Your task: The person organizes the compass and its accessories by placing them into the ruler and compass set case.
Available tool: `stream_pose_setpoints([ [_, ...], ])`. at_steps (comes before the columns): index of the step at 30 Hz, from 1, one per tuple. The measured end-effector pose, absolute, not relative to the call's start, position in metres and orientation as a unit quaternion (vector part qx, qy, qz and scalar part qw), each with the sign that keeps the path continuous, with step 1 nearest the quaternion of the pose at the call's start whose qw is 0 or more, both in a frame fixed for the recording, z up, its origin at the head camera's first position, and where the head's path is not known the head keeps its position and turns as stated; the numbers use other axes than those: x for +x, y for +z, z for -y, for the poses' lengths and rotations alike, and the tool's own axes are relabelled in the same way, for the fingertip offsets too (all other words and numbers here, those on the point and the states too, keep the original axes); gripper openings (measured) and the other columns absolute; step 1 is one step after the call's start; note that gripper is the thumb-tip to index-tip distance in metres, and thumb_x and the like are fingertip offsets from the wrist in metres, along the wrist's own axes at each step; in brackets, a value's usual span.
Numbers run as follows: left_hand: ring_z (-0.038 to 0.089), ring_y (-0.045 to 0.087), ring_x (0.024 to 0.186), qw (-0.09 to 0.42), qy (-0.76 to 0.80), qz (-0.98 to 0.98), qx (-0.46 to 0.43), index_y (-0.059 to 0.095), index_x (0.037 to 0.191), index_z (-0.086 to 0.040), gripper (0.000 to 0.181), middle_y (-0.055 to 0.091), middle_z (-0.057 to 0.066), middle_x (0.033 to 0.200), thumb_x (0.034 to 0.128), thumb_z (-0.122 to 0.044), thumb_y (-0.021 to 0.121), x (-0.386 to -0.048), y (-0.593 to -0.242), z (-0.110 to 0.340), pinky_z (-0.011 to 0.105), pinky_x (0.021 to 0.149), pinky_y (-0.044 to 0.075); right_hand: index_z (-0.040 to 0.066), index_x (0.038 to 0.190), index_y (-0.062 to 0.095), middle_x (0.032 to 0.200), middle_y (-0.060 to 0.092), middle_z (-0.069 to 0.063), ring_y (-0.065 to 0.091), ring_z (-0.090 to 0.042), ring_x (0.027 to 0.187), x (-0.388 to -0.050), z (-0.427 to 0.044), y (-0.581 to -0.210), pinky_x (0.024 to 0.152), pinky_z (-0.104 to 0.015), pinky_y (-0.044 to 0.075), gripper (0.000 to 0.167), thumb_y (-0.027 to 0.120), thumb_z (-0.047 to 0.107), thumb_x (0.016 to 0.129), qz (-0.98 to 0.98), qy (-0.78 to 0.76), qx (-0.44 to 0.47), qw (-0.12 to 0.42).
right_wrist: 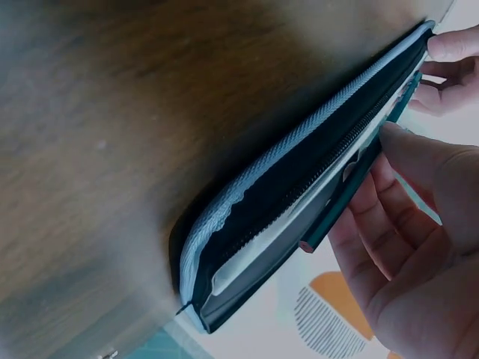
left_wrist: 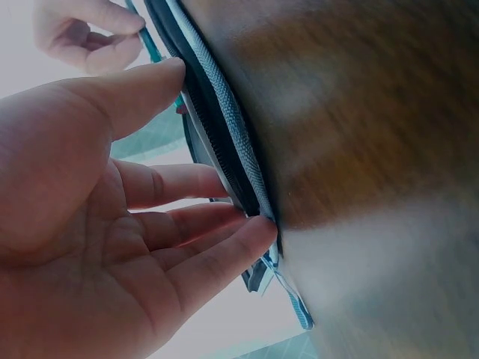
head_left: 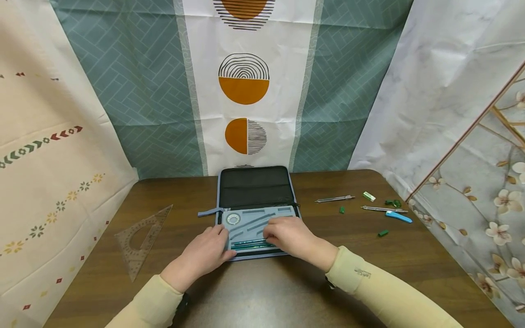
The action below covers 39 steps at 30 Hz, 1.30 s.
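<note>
An open zip case (head_left: 256, 189) lies on the table with its black lid back and a grey moulded tray (head_left: 229, 231) in its base. Several dark green pencils (head_left: 251, 246) lie along the tray's front, and a round dial-like piece (head_left: 233, 219) sits at its back left. My right hand (head_left: 293, 234) pinches a dark green pencil (right_wrist: 340, 209) between thumb and fingers, over the tray's front right. At the case's left front corner my left hand (head_left: 207, 250) touches the edge with fingers extended, thumb at the front rim.
Left of the case lies a clear set square (head_left: 133, 257). To the right are two metal compass-like tools (head_left: 334, 199), a green-and-white eraser (head_left: 369, 196), a blue cutter (head_left: 398, 217) and several small green pieces (head_left: 383, 233). Curtains hang behind the table (head_left: 262, 291).
</note>
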<state>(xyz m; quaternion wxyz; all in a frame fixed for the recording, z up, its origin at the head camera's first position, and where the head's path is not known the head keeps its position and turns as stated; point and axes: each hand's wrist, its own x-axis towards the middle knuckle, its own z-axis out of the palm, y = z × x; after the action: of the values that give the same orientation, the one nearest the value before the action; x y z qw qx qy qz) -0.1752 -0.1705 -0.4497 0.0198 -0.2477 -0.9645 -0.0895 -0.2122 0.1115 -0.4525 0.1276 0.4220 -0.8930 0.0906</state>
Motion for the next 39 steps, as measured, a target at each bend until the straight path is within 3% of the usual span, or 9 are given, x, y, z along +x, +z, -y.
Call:
stream_pose_setpoints([
  [29,0.037,0.065,0.110,0.021,-0.090,0.964,-0.248,0.067,0.129,0.010,0.061,0.066,0.026,0.132,0.0971,-0.037,0.088,-0.1773,-0.4502,0.1700,0.050,0.092,0.059,0.020,0.095,0.079,0.093,0.070,0.009,0.070,-0.010,0.084,-0.2175,-0.1030,-0.4571,0.073,-0.033,0.058,0.012,0.089,0.014,0.096,0.890,0.101,0.429,0.116],
  [39,0.038,0.065,0.114,0.013,-0.092,0.966,-0.240,0.067,0.131,0.009,0.063,0.066,0.027,0.135,0.0969,-0.038,0.088,-0.1781,-0.4495,0.1698,0.050,0.094,0.059,0.022,0.089,0.073,0.088,0.064,0.012,0.062,-0.007,0.079,-0.2190,-0.1039,-0.4590,0.069,-0.029,0.053,0.020,0.090,0.015,0.095,0.890,0.115,0.425,0.116],
])
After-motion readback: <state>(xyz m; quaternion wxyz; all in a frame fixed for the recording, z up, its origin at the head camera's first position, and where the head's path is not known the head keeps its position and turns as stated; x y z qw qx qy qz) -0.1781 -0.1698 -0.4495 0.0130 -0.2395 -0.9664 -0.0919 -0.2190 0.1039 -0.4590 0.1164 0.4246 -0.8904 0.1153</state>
